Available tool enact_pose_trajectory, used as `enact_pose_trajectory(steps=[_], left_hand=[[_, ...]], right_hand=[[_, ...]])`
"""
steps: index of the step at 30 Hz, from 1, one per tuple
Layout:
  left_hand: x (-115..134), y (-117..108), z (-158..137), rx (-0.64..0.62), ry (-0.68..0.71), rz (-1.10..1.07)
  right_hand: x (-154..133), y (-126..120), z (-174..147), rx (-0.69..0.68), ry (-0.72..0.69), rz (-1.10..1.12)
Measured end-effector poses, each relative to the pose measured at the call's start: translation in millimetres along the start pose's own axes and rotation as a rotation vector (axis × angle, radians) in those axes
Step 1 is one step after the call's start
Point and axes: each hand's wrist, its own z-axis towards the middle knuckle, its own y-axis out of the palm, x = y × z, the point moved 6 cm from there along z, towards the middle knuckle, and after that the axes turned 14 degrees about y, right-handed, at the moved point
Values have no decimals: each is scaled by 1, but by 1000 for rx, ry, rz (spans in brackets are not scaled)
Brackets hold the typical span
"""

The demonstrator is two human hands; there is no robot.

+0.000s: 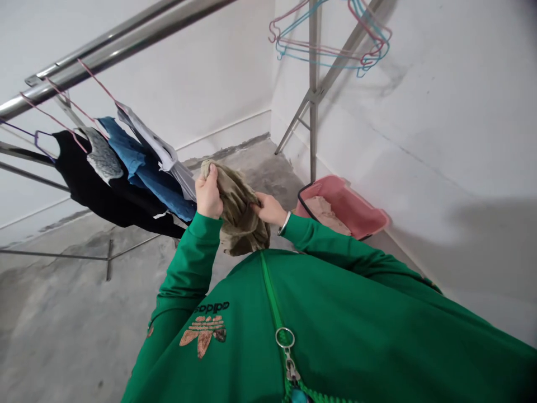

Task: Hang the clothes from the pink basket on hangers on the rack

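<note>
Near the middle of the frame, the left hand is gripping the top edge of a crumpled khaki garment, its fingers curling tight over the cloth. The right hand is pinching the same garment from the side, just right of the bunched fabric, so both hands are clamped on it and holding it up off the floor in front of the green zip jacket. A bracelet is showing at the right wrist.

To the left of the garment, clothes are hanging in a row on hangers from a slanting metal rail: a black top at the far left, a grey patterned piece, a blue shirt and a white and grey item nearest the left hand. Just right of the hands, a pink basket is sitting on the concrete floor against the white wall, with pale cloth lying inside it. At the upper right, empty pink and blue wire hangers are hanging from the rack's upright post.
</note>
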Motion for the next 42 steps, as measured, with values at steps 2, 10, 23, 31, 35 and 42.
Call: enact_pose_trajectory(steps=[2,10,23,31,35,42], left_hand=[[0,-25,-2,101,36,-3],[8,-76,-19,-301,273,729],[17,4,-13,-408,458,637],[57,1,6,-299,569,657],[62,17,1,-319,562,650],[61,-1,14,-324,547,890]], right_hand=[[2,-17,10,67,-14,130],[-38,-61,23,57,-170,276],[-69,-56,17,139,-199,-282],[5,-16,16,350,-45,-156],[-7,9,12,384,-77,-158],[0,0,39,78,-30,-443]])
